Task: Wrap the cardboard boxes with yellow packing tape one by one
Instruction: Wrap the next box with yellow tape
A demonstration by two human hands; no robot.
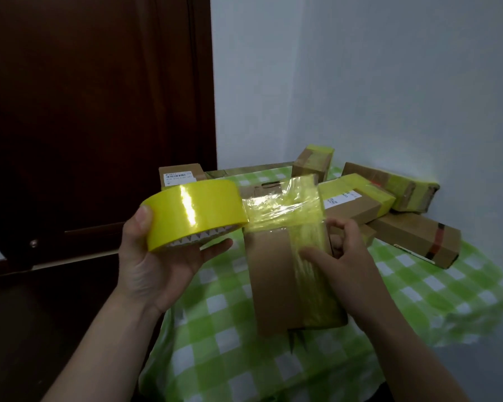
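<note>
My left hand (157,265) grips a roll of yellow packing tape (195,213), thumb on its outer face and fingers under it. A stretch of tape runs from the roll to a brown cardboard box (270,274) held above the table. Yellow tape bands the box's top and its right side. My right hand (349,256) holds the box at its right edge, thumb pressed on the taped face and fingers curled behind it.
Several taped cardboard boxes (357,198) lie piled at the back right of a table with a green checked cloth (418,297). Another box with a white label (180,174) sits at the back left. A dark wooden door (93,111) stands on the left, a pale wall behind.
</note>
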